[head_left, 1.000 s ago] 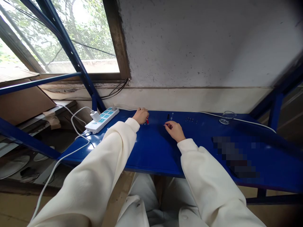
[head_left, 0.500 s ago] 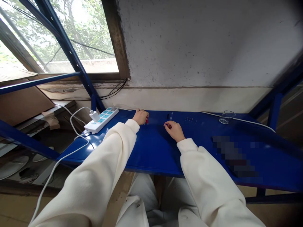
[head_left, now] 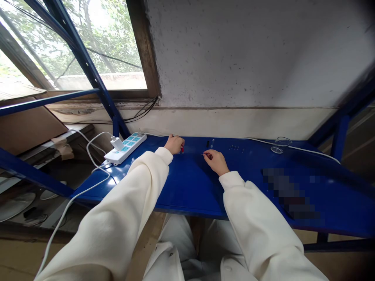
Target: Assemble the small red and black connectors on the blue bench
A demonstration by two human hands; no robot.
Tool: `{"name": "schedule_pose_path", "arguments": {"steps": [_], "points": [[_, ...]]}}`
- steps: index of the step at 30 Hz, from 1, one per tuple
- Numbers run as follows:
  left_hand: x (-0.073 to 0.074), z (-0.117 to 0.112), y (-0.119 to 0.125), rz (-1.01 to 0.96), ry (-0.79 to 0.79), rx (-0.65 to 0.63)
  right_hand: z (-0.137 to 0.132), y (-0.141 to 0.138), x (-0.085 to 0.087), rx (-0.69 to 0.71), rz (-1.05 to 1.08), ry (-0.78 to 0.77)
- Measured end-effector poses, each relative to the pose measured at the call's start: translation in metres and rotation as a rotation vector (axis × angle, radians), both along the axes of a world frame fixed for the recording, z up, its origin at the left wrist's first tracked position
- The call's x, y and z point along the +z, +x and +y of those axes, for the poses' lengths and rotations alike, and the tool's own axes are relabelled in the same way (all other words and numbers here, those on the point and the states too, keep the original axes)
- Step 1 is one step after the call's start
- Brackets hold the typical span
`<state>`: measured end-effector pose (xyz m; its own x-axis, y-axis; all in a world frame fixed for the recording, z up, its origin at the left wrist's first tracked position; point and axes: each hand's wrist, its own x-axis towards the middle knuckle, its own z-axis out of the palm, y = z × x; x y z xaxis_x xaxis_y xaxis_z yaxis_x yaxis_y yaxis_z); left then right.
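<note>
My left hand (head_left: 174,144) is at the back of the blue table (head_left: 190,183), its fingers curled down and closed. A small red piece (head_left: 182,149) shows at its fingertips, partly hidden by the fingers, with tiny clear bits beside it. To the right, my right hand (head_left: 216,160) hovers low with thumb and fingers pinched together. A thin tip pokes out of that pinch to the left, too small to name. Just beyond the right hand lie a short black piece (head_left: 208,143) and a small clear piece (head_left: 212,143).
Several tiny parts (head_left: 234,148) lie in rows right of the hands. A clear glass cup (head_left: 277,149) stands at the back right, near a white cable. A white power strip (head_left: 124,150) lies on the left. A blurred dark patch (head_left: 290,195) covers the right front.
</note>
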<state>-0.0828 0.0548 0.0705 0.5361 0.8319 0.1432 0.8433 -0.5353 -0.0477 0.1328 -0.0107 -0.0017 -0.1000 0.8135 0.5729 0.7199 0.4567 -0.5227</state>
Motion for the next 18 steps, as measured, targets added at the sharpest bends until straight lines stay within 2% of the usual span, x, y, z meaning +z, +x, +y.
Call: {"name": "schedule_pose_path", "arguments": {"steps": [18], "points": [[0.0018,-0.0005,0.0003,-0.045,-0.02,0.02,-0.0036,-0.0009,0.0041,0.001,-0.01,-0.027]]}}
